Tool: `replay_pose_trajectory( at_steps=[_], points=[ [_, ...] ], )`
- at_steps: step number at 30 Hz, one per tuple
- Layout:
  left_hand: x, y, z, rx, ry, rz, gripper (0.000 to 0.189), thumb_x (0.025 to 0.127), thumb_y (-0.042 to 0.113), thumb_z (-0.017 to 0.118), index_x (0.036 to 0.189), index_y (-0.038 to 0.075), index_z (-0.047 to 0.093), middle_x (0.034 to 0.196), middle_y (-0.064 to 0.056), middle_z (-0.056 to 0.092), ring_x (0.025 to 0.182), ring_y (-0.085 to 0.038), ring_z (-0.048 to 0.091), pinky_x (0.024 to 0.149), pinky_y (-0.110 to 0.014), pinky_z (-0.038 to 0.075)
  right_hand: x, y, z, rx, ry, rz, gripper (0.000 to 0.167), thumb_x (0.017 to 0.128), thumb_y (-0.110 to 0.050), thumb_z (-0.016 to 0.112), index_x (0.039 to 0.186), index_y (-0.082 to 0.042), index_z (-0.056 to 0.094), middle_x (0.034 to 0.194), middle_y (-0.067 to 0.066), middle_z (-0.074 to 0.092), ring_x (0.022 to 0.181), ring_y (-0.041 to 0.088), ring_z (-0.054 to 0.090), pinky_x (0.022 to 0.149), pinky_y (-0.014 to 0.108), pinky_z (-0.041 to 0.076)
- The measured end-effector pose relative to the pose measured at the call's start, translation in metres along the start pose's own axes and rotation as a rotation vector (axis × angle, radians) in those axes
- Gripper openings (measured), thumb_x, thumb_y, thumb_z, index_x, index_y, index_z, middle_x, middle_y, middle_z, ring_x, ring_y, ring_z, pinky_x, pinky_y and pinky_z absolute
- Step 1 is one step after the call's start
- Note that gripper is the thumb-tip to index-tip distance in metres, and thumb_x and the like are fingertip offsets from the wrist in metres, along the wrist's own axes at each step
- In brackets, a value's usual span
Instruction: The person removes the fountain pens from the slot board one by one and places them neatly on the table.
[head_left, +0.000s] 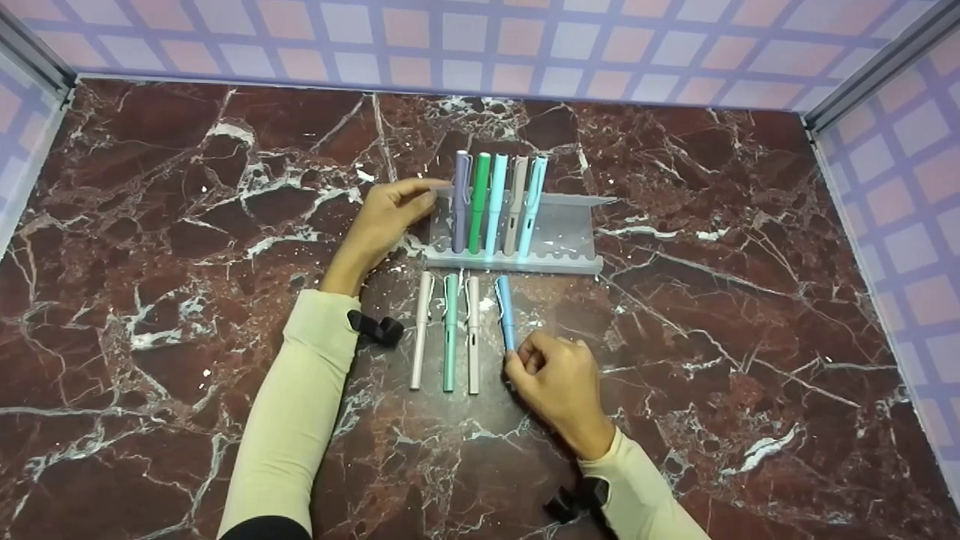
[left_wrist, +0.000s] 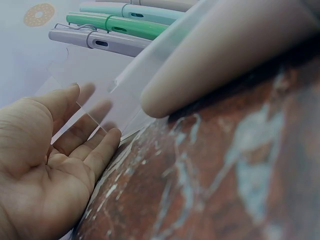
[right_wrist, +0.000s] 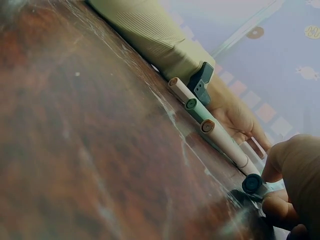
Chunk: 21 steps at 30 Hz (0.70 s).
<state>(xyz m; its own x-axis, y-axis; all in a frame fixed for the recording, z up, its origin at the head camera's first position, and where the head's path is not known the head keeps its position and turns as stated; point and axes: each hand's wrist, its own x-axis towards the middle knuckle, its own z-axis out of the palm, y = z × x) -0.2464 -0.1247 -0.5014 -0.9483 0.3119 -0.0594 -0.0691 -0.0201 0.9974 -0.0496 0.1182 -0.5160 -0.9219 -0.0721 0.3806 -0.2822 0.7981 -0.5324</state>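
A clear pen stand (head_left: 574,225) holds a purple pen (head_left: 460,210), a green pen (head_left: 480,202), two light blue pens and a grey-brown pen (head_left: 515,217), all leaning in its slots. At the stand's left edge, my left hand (head_left: 390,214) has its thumb on one side of the clear panel (left_wrist: 95,75) and fingers behind it, seen through the plastic. My right hand (head_left: 559,382) pinches the lower end of a blue pen (head_left: 505,300) between thumb and fingers, in front of the stand. The right wrist view shows this pen's dark round end (right_wrist: 252,183) at the fingertips.
Left of the blue pen, a pale pinkish pen (head_left: 420,330), a mint green pen (head_left: 450,337) and another pale pen (head_left: 473,337) lie side by side on the marbled table (head_left: 712,315). Checkered panels (head_left: 465,45) enclose the back and sides.
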Motion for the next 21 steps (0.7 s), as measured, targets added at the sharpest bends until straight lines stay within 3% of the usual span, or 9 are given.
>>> replay_pose_trajectory(
  at_steps=[10, 21],
  points=[
    [-0.0017, 0.0021, -0.0003, 0.052, 0.011, -0.038, 0.027, 0.102, 0.013, 0.056, 0.126, 0.010, 0.068, 0.136, -0.008, 0.064, 0.124, -0.025, 0.059, 0.110, -0.028, 0.046, 0.0003, 0.0009, 0.0012, 0.000, -0.009, 0.003, 0.026, 0.077, -0.019, 0.076, 0.059, -0.019, 0.057, 0.048, -0.011, 0.052, 0.045, 0.006, 0.046, 0.051, 0.030, 0.042],
    [-0.0019, 0.0004, -0.0004, 0.037, 0.003, -0.021, 0.027, 0.102, 0.013, 0.056, 0.125, 0.010, 0.068, 0.136, -0.008, 0.064, 0.128, -0.025, 0.057, 0.112, -0.027, 0.045, 0.0012, 0.0016, 0.0025, 0.008, -0.009, -0.009, 0.028, 0.078, -0.020, 0.076, 0.058, -0.019, 0.056, 0.047, -0.010, 0.051, 0.045, 0.006, 0.044, 0.052, 0.030, 0.040]
  ],
)
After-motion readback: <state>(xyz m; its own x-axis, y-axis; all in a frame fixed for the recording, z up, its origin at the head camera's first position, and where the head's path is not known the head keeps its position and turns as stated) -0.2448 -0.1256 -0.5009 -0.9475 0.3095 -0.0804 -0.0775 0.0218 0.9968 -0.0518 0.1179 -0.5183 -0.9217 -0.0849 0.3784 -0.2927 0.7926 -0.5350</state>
